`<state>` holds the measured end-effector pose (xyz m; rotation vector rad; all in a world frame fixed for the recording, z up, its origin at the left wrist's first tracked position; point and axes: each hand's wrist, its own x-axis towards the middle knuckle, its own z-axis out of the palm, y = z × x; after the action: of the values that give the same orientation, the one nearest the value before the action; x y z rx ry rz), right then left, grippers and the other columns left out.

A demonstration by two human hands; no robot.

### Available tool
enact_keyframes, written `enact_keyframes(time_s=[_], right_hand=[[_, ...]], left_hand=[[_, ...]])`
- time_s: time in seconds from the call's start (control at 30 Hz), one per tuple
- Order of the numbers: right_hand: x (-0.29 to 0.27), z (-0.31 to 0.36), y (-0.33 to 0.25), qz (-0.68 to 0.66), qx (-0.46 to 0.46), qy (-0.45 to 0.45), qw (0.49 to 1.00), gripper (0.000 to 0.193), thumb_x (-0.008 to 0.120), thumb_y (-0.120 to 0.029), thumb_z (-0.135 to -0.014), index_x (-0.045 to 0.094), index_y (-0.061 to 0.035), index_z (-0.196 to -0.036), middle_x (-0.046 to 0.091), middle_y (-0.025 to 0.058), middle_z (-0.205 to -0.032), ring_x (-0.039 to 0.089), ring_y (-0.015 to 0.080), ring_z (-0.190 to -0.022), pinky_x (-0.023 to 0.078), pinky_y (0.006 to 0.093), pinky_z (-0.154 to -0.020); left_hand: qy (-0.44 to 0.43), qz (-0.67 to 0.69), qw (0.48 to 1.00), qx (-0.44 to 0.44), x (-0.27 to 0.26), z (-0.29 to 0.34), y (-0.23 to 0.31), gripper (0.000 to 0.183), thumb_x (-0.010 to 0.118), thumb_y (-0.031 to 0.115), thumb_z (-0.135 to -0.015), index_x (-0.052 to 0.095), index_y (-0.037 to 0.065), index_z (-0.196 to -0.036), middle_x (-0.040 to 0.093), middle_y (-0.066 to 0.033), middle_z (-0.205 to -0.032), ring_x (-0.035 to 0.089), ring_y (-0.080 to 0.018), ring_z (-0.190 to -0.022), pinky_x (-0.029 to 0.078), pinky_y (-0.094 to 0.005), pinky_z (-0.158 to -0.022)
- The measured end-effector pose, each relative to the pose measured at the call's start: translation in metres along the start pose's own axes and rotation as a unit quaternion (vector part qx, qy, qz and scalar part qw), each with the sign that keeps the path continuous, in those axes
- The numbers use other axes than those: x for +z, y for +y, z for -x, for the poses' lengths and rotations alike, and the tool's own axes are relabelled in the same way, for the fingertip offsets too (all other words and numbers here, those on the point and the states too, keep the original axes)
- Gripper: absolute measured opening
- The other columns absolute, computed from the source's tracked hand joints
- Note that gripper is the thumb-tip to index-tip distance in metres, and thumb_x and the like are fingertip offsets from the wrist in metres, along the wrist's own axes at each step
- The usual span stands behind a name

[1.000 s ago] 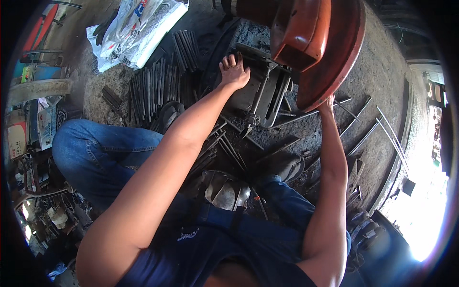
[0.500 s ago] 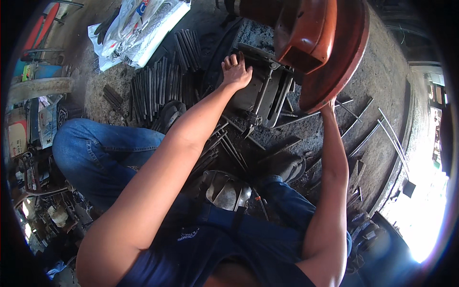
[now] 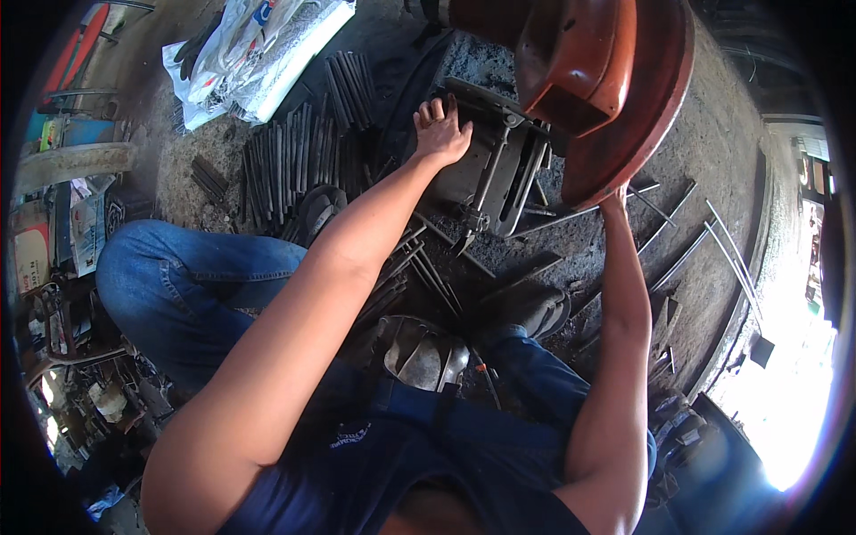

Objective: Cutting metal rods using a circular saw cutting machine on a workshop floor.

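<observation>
My left hand (image 3: 443, 134) rests at the edge of the metal base (image 3: 459, 183) of a floor-standing cut-off saw, next to its clamping plate (image 3: 486, 98). Its fingers are apart and bent toward the plate; whether a small piece lies under them I cannot tell. The saw's threaded clamp rod (image 3: 492, 165) runs along the base to the right of this hand. Over the base hangs the saw head with an orange motor housing (image 3: 580, 67) and a round red-brown guard (image 3: 655, 116). My right hand (image 3: 615, 201) is up against the guard's lower rim, its fingers mostly hidden behind it.
Rows of dark metal bars (image 3: 290, 165) lie left of the saw, near a white plastic bag (image 3: 259, 62). Long thin rods (image 3: 736, 259) are scattered to the right. A rounded metal piece (image 3: 423, 361) sits between my legs. Shelves with clutter (image 3: 76, 169) stand at far left.
The saw head and its guard have shifted slightly to the right, with my right hand still at the rim. My left hand stays almost in place.
</observation>
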<state>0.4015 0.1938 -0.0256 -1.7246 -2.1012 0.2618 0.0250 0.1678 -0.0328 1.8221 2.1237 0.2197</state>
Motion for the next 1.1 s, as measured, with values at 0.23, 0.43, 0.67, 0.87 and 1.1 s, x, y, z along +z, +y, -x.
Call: enact_keyframes(time_s=[0.23,0.43,0.67,0.87,1.1], right_hand=[[-0.006,-0.003,-0.011,0.125,0.073,-0.101,0.984,0.036,0.061,-0.041,-0.086,0.067,-0.0124,-0.108,0.059,0.0158,-0.101,0.058,0.0351,-0.103,0.045,0.0507,-0.087],[-0.008,0.001,-0.011,0.089,0.01,-0.035,0.995,0.042,0.066,-0.044,-0.084,0.066,-0.0123,-0.112,0.059,0.0157,-0.109,0.057,0.034,-0.11,0.043,0.0531,-0.093],[-0.007,0.004,-0.016,0.136,0.071,-0.059,0.986,0.043,0.068,-0.045,-0.084,0.066,-0.0122,-0.112,0.06,0.0137,-0.115,0.054,0.0316,-0.117,0.037,0.0551,-0.099],[-0.011,0.019,-0.047,0.188,0.13,0.062,0.972,0.063,0.072,-0.033,-0.075,0.051,-0.0148,-0.132,0.047,0.0159,-0.127,0.041,0.0369,-0.126,0.032,0.0574,-0.104],[0.005,0.115,-0.132,-0.224,0.283,0.225,0.905,0.019,0.063,-0.011,-0.074,0.065,0.0028,-0.087,0.067,0.0176,-0.076,0.065,0.0333,-0.072,0.051,0.0418,-0.07]], left_hand=[[0.008,-0.004,1.0,-0.002,0.0,0.0,0.001,0.076,0.051,0.047,-0.091,0.029,0.004,-0.15,0.033,-0.0182,-0.14,0.027,-0.0406,-0.133,0.02,-0.0574,-0.113],[-0.002,-0.011,1.0,0.009,-0.004,-0.001,0.0,0.075,0.052,0.043,-0.09,0.029,0.004,-0.15,0.034,-0.0182,-0.138,0.029,-0.04,-0.131,0.022,-0.0573,-0.112],[-0.017,-0.014,1.0,-0.001,-0.007,-0.002,0.002,0.076,0.054,0.041,-0.088,0.028,0.004,-0.15,0.033,-0.0179,-0.138,0.027,-0.0394,-0.131,0.023,-0.056,-0.112],[-0.019,-0.017,1.0,-0.011,-0.007,-0.001,0.004,0.073,0.054,0.041,-0.089,0.031,0.006,-0.149,0.031,-0.0182,-0.142,0.026,-0.0405,-0.133,0.022,-0.0554,-0.112],[-0.049,-0.026,0.998,-0.026,-0.007,-0.005,0.007,0.076,0.053,0.041,-0.091,0.023,0.007,-0.152,0.029,-0.0186,-0.146,0.022,-0.0403,-0.138,0.018,-0.0564,-0.114]])
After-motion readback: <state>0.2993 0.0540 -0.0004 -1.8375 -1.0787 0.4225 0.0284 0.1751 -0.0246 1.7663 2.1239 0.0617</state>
